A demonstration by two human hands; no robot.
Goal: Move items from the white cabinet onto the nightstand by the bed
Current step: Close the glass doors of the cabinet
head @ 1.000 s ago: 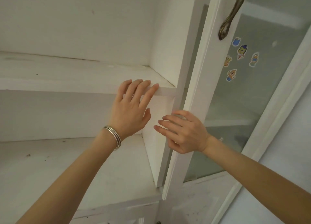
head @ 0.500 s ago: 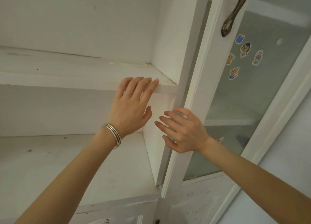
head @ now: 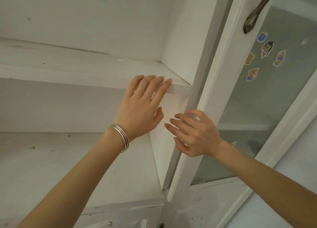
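The white cabinet [head: 178, 30] stands open in front of me, and no item shows on the two shelves in view. My left hand [head: 140, 107], with silver bangles at the wrist, has its straight fingers lying on the front edge of the upper shelf [head: 68, 75]. My right hand [head: 195, 133] is spread, fingers relaxed, against the inner edge of the open glass door [head: 221, 83]. The lower shelf [head: 51, 167] is bare and speckled with dirt. Neither hand holds anything. The nightstand and the bed are out of view.
The glass door carries a dark metal handle [head: 257, 11] and several cartoon stickers [head: 265, 49]. A lower cabinet door with a small knob [head: 161, 225] shows at the bottom. A pale wall [head: 295, 185] lies to the right of the door.
The view has tilted slightly, shifting the shelves in the frame. Both hands stay at nearly the same places on the shelf edge and the door.
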